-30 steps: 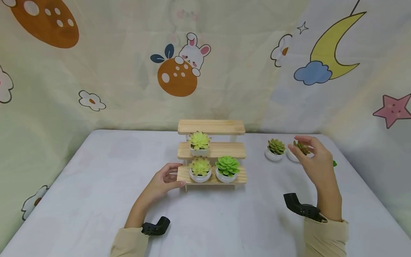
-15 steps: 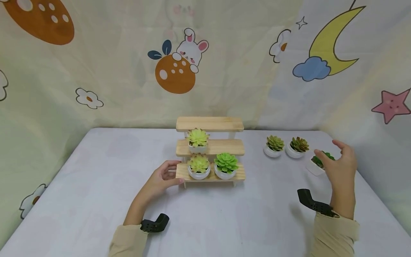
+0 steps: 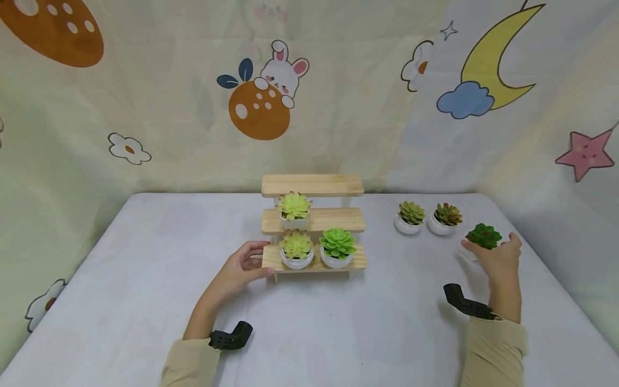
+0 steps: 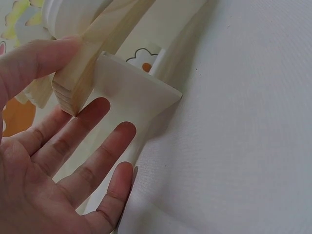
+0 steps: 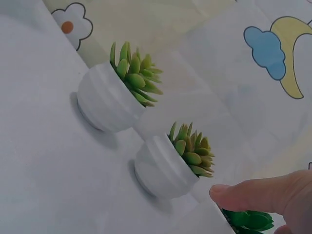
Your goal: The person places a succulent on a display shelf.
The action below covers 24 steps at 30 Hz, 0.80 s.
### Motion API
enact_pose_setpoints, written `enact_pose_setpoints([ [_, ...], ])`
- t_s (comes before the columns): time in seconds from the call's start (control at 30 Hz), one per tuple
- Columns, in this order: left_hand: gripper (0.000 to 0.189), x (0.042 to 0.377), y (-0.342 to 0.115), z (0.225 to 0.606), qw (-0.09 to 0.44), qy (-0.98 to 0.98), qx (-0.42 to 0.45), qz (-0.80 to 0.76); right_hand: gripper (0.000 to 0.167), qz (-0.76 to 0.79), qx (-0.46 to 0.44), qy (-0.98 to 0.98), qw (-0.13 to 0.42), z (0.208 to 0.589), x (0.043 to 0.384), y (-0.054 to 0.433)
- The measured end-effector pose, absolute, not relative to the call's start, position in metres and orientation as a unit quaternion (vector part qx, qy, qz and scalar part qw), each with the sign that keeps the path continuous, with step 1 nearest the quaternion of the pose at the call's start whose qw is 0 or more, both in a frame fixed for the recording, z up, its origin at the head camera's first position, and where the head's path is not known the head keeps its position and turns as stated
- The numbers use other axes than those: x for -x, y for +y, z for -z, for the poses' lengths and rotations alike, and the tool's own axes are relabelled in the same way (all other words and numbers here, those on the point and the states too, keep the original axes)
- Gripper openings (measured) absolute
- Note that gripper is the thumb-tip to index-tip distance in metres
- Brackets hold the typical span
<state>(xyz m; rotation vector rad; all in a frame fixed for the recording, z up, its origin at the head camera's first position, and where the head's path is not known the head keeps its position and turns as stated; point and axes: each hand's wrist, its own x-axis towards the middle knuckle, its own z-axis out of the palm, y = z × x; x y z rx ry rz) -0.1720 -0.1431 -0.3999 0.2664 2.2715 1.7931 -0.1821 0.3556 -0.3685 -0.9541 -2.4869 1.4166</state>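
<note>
A three-step wooden plant stand [image 3: 312, 219] stands mid-table. My left hand [image 3: 244, 264] grips the left end of its lowest board. In the left wrist view the thumb [image 4: 39, 58] lies on top of that board [image 4: 78, 80], other fingers below and beside it. At the right, my right hand [image 3: 498, 260] holds a dark green potted succulent [image 3: 483, 236] between thumb and fingers. The hand partly hides its white pot. In the right wrist view only this plant's green leaves [image 5: 249, 220] and part of its pot show, beside the thumb [image 5: 253, 192].
Two potted succulents, one green [image 3: 411, 214] and one reddish-green [image 3: 447, 215], stand left of my right hand. On the stand, a yellow-green succulent [image 3: 294, 206] occupies the middle step. Another yellow-green one [image 3: 296, 245] and a bright green one [image 3: 338, 243] share the lowest step.
My right hand has passed from the reddish-green succulent to the dark green one at its right, and its fingers have closed in around that pot. The left hand keeps its place on the stand.
</note>
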Motion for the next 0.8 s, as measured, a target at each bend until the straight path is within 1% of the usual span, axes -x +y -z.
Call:
enact_pose_setpoints([
  [0.1,0.060,0.172,-0.143,0.400,0.116,0.777,-0.093,-0.612,0.105,-0.475,0.329,-0.815,0.048,0.372,0.183,0.358],
  [0.3,0.060,0.172,-0.142,0.399,0.115,0.774,-0.096,-0.615,0.096,-0.440,0.338,-0.831,0.024,0.379,0.182,0.364],
  [0.53,0.060,0.172,-0.141,0.399,0.122,0.775,-0.084,-0.615,0.090,-0.424,0.333,-0.841,0.037,0.384,0.180,0.364],
  [0.8,0.060,0.172,-0.142,0.399,0.121,0.777,-0.084,-0.612,0.090,-0.435,0.339,-0.833,0.042,0.382,0.181,0.360],
])
